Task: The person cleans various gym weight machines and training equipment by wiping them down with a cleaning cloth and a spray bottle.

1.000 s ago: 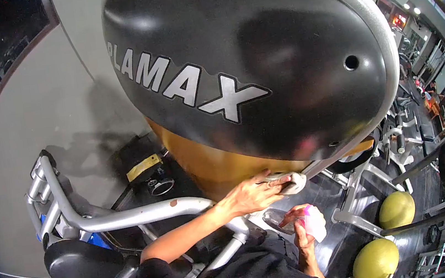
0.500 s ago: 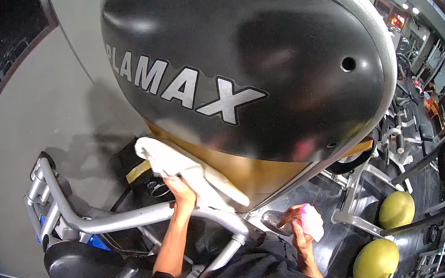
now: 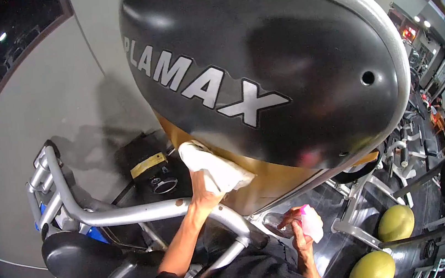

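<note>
My left hand [image 3: 205, 194] is closed on a white cloth [image 3: 216, 168] that lies against the tan lower panel [image 3: 275, 180] of a large gym machine. Above the cloth bulges the machine's black cover [image 3: 313, 66], with silver lettering and a round hole at its right side. My right hand [image 3: 300, 236], low and right of the panel, is wrapped around what looks like a spray bottle [image 3: 312, 224] with a white part and a bit of pink. My fingers hide some of it. Below my left wrist runs a silver tube frame [image 3: 132, 214].
A black padded seat [image 3: 81, 256] stands at lower left. Two yellow-green balls [image 3: 395, 223] rest on the dark floor at right, near more gym equipment [image 3: 402, 156]. A grey wall [image 3: 49, 132] rises at left. A black box with a yellow label [image 3: 148, 165] sits behind the frame.
My left hand has moved the cloth right along the tan panel, and the cloth looks more bunched. The view has shifted slightly. My right hand keeps its hold.
</note>
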`<state>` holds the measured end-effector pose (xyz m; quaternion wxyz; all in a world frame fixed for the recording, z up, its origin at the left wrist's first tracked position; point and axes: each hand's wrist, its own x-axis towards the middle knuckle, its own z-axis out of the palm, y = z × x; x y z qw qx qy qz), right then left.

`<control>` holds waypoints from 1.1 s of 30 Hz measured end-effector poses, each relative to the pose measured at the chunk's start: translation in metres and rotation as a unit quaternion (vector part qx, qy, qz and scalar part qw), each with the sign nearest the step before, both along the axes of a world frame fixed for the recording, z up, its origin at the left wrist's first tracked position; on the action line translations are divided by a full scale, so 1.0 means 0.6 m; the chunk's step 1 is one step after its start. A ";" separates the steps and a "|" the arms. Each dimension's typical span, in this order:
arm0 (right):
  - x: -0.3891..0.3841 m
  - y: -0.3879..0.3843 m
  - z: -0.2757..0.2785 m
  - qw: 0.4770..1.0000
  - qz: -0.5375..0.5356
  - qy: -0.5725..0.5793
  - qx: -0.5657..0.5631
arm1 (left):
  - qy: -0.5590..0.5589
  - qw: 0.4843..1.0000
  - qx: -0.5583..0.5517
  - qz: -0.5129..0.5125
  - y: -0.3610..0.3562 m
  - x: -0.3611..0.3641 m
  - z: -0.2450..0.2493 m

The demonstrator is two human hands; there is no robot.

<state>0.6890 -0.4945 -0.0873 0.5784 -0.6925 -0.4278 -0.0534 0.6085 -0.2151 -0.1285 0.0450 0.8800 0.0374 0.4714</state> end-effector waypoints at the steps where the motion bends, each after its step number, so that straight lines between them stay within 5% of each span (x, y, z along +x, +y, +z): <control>1: 0.002 0.004 0.003 1.000 0.006 -0.015 -0.002 | -0.011 0.997 -0.069 0.010 0.003 -0.002 -0.003; 4: -0.002 0.008 0.001 1.000 0.004 0.005 0.012 | -0.073 0.958 -0.274 0.050 0.023 -0.005 0.012; 6: -0.004 0.011 0.000 0.999 -0.006 0.039 0.029 | -0.188 0.847 -0.477 0.136 0.044 0.010 0.052; 8: -0.006 0.015 0.000 0.999 -0.006 0.039 0.030 | 0.006 0.791 -0.608 0.068 0.127 -0.022 -0.010; 9: -0.006 0.014 0.000 0.999 -0.005 0.039 0.031 | -0.131 0.876 -0.454 0.093 0.097 -0.004 -0.008; 10: -0.005 0.014 0.001 0.999 -0.004 0.038 0.032 | -0.071 0.951 -0.291 0.081 0.074 -0.008 0.028; 12: -0.011 0.017 0.000 0.999 0.000 0.040 0.029 | -0.197 0.910 -0.356 0.083 0.069 -0.017 -0.122; 14: -0.010 0.032 0.006 0.999 0.008 0.042 0.023 | 0.104 0.822 -0.560 0.021 -0.002 -0.028 0.014; 16: -0.007 0.046 0.012 0.999 0.013 0.040 0.020 | -0.121 0.972 -0.202 0.012 -0.037 0.005 0.003; 17: -0.005 0.045 0.012 0.999 0.014 0.040 0.018 | -0.245 0.947 -0.013 0.208 0.002 0.061 -0.122; 18: 0.000 0.035 0.010 0.999 0.014 0.040 0.016 | -0.245 0.947 -0.014 0.208 -0.004 0.048 -0.086; 20: -0.007 0.036 0.007 0.999 0.011 0.038 0.015 | -0.007 0.990 -0.139 0.019 -0.014 0.003 0.029; 21: -0.007 0.038 0.007 0.999 0.010 0.038 0.016 | 0.027 0.967 -0.250 0.027 -0.005 0.015 0.036; 22: -0.006 0.038 0.007 0.999 0.008 0.037 0.016 | 0.026 0.968 -0.250 0.025 -0.005 0.020 0.043; 24: -0.006 0.036 0.006 0.999 0.004 0.039 0.015 | -0.210 0.924 -0.319 0.031 -0.009 0.030 0.057; 25: -0.008 0.034 0.004 0.999 0.002 0.040 0.015 | -0.089 0.964 -0.242 0.069 0.050 0.037 -0.053; 26: -0.008 0.034 0.004 0.999 0.000 0.041 0.014 | -0.239 0.930 -0.237 0.152 0.031 0.040 0.019; 28: -0.010 0.035 0.003 0.999 -0.006 0.043 0.015 | -0.171 0.850 -0.498 -0.014 0.065 0.021 0.054; 31: -0.014 0.020 -0.004 0.999 -0.015 0.043 0.023 | -0.262 0.818 -0.511 0.030 0.025 0.040 0.063; 32: -0.012 0.018 -0.004 0.999 -0.016 0.043 0.024 | -0.208 0.902 -0.373 0.054 0.013 0.029 0.034; 33: -0.008 0.017 -0.003 0.999 -0.015 0.044 0.023 | -0.178 0.918 -0.352 0.031 0.015 0.027 -0.048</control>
